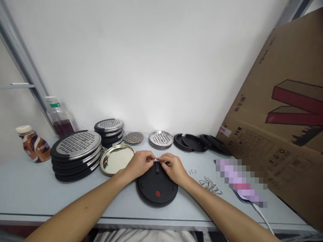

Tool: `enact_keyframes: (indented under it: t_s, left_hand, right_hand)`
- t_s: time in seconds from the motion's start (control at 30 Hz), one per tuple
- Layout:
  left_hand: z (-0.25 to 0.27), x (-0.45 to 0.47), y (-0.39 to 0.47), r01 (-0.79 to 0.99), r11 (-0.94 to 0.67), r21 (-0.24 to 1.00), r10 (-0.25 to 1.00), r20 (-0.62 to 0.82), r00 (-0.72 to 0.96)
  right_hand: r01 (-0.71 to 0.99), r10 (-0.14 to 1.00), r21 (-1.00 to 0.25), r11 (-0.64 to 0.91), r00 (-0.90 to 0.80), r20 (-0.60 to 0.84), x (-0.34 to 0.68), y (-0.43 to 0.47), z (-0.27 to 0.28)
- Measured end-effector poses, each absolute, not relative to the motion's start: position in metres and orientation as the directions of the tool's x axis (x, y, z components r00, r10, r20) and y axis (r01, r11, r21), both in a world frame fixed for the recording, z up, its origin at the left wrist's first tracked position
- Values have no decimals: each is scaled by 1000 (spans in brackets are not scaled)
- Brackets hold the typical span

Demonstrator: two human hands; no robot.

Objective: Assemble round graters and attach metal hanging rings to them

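Observation:
A black round disc (157,188) lies flat on the table in front of me, with a short black strap at its far edge and a red dot near its front. Over that strap my left hand (142,163) is closed in a pinch. My right hand (173,166) pinches right beside it, fingertips nearly touching the left ones. Something tiny and shiny shows between the fingertips, too small to make out. To the right lie thin metal rings (193,171) and a loose heap of larger wire loops (210,186).
Stacks of black-rimmed round graters (78,144) stand at left, beside a shiny round tin lid (118,159). Perforated metal discs (160,138) and black round covers (193,143) line the wall. Bottles (36,144) stand far left; a blurred phone-like object (239,185) and large carton (277,134) right.

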State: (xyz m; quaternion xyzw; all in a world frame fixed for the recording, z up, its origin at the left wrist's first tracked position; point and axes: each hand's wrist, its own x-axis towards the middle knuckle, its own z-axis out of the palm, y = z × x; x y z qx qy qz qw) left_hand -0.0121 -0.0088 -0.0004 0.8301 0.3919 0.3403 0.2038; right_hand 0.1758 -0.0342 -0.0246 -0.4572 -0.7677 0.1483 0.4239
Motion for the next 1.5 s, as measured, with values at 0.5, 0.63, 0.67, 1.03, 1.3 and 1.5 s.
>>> enact_keyframes:
  t_s: [0.5,0.63,0.67,1.03,1.3,1.5]
  left_hand:
    - [2,-12,-17,544,-612,574,790,421,446]
    - [0,-12,-17,539,-634,555,774,454,442]
    - [-1,-11,-17,539,-640,547,768,464,441]
    - [-5,-8,-24,627,-614,480,786,445,429]
    - [-7,-8,-24,649,-629,427,771,449,452]
    - [-8,-7,-24,623,-680,386,727,460,509]
  right_hand:
    - [589,829,-605,535,-227,512,176,-41,-26]
    - [591,827,-604,535,-219,517,176,-40,-28]
    - [592,825,-601,537,-222,519,176,-39,-28]
    - [615,817,-569,546,-243,522,174,-41,-25]
    - [643,810,-529,554,-270,521,171,-44,-20]
    - [671,805,-502,546,-256,535,170,-45,-20]
